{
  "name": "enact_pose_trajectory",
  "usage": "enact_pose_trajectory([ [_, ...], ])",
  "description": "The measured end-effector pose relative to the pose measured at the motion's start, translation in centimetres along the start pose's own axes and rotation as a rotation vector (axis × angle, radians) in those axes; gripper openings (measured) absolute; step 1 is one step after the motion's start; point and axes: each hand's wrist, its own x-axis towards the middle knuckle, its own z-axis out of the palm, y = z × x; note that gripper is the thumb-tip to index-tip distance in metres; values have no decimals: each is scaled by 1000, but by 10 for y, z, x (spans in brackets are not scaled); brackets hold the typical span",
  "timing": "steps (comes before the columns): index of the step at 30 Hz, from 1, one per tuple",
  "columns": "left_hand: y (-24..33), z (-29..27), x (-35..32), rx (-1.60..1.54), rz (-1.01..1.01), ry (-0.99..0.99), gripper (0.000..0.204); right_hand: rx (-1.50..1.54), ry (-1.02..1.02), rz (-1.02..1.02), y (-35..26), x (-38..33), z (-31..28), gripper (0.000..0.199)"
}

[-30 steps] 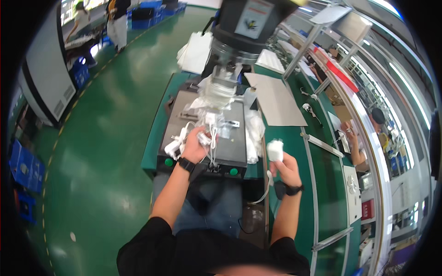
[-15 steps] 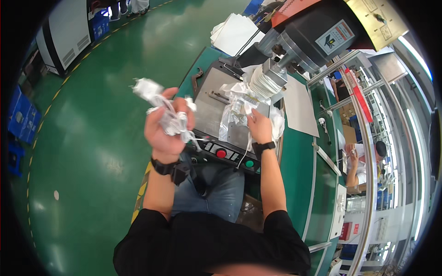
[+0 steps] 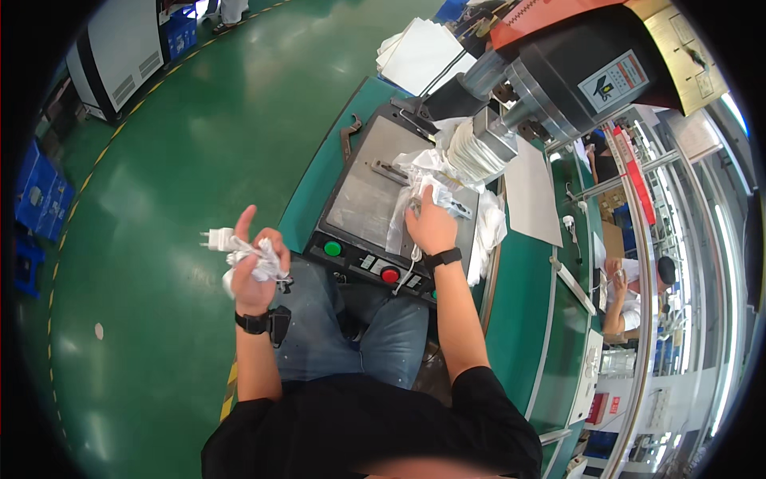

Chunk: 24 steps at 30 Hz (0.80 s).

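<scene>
My left hand (image 3: 255, 271) is held out over the green floor, left of my knee, and grips a bundled white cable with a plug (image 3: 217, 238) sticking out to the left. My right hand (image 3: 431, 223) rests on the grey metal plate (image 3: 363, 191) of the press machine, closed on another white plug and cable (image 3: 447, 203) that lies in clear plastic wrapping (image 3: 403, 184). A white cord hangs from that hand past the red button (image 3: 389, 275). The ribbed metal press head (image 3: 479, 144) stands just above and right of that hand.
A green button (image 3: 332, 248) sits on the machine's front panel. Stacked white sheets (image 3: 423, 52) lie behind the machine, and a white sheet (image 3: 531, 191) on the green bench to its right. Another person (image 3: 630, 291) works at the right. Blue crates (image 3: 40, 191) stand far left.
My left hand has dropped from high at the left down beside my knee with the cable bundle. My right hand has stayed at the machine plate.
</scene>
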Motion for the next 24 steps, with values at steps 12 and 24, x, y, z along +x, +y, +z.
enact_pose_trajectory([
  [12,-99,-11,2,706,-249,26,17,833,181,105,59,-109,-3,23],
  [24,-99,-8,-1,770,-187,141,18,594,-72,-15,38,-163,-21,21],
])
